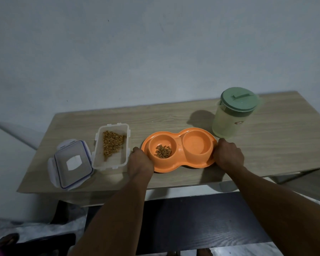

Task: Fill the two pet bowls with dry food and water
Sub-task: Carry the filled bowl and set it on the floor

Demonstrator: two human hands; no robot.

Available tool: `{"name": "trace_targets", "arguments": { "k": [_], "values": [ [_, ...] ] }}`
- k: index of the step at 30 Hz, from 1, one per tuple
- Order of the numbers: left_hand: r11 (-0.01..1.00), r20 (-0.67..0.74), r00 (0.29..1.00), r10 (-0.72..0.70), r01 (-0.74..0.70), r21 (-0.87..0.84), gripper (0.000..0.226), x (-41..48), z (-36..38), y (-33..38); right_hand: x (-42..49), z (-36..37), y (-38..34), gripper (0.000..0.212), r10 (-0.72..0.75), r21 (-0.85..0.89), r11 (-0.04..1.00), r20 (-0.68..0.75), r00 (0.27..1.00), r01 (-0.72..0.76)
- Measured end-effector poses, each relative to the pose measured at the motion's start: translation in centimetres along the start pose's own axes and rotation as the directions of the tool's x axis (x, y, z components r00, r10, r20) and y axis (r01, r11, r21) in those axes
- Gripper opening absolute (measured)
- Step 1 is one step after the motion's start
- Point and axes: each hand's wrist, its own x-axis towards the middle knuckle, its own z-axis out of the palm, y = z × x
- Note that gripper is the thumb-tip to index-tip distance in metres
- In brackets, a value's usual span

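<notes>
The orange double bowl [179, 151] has a small heap of kibble [163, 152] in its left well [152, 145]; you cannot tell whether the right well [197, 145] holds water. To its left stands an open tub [110, 160] partly filled with dry food [112, 143], its lid [71, 163] alongside, and behind is a lidded jug [229, 124] of pale liquid. Your left hand [140, 161] and right hand [228, 156] each grip one end of the bowl, which sits between them on the table [266, 145].

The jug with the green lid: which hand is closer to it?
Right. The right hand holds the right end of the orange dish, just in front of the jug; the left hand holds its left end, farther away.
</notes>
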Motion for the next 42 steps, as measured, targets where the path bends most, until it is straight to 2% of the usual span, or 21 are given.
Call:
{"name": "trace_targets", "arguments": {
  "k": [11, 17, 24, 30, 36, 42],
  "values": [
    [0.993, 0.021, 0.993, 0.116, -0.116, -0.001, 0.027, -3.6, -3.3, 3.3, -3.8, -5.5, 3.1, 0.021, 0.022, 0.044, 0.999, -0.11, 0.994, -0.017],
    [0.968, 0.041, 0.968, 0.249, -0.25, 0.02, 0.028, -7.9, -3.1, 7.2, -7.0, -9.7, 8.8, 0.021, 0.062, 0.049, 0.997, -0.185, 0.981, -0.054],
    [0.911, 0.056, 0.911, 0.41, -0.411, 0.03, 0.028, -16.8, -0.6, 13.1, -12.2, -14.6, 19.7, 0.021, 0.126, 0.049, 0.992, -0.265, 0.956, -0.118],
    [0.849, 0.101, 0.846, 0.524, -0.528, 0.017, 0.027, -27.1, 2.8, 19.0, -18.0, -19.5, 31.3, 0.025, 0.245, 0.046, 0.969, -0.327, 0.912, -0.244],
    [0.753, 0.181, 0.739, 0.649, -0.657, -0.018, 0.026, -37.1, 6.6, 25.4, -23.5, -23.8, 42.8, 0.024, 0.373, 0.05, 0.92, -0.419, 0.828, -0.39],
    [0.603, 0.279, 0.569, 0.773, -0.797, -0.046, 0.026, -45.0, 11.1, 33.7, -27.1, -27.0, 53.6, 0.024, 0.489, 0.059, 0.844, -0.491, 0.721, -0.533]
  ]
}}
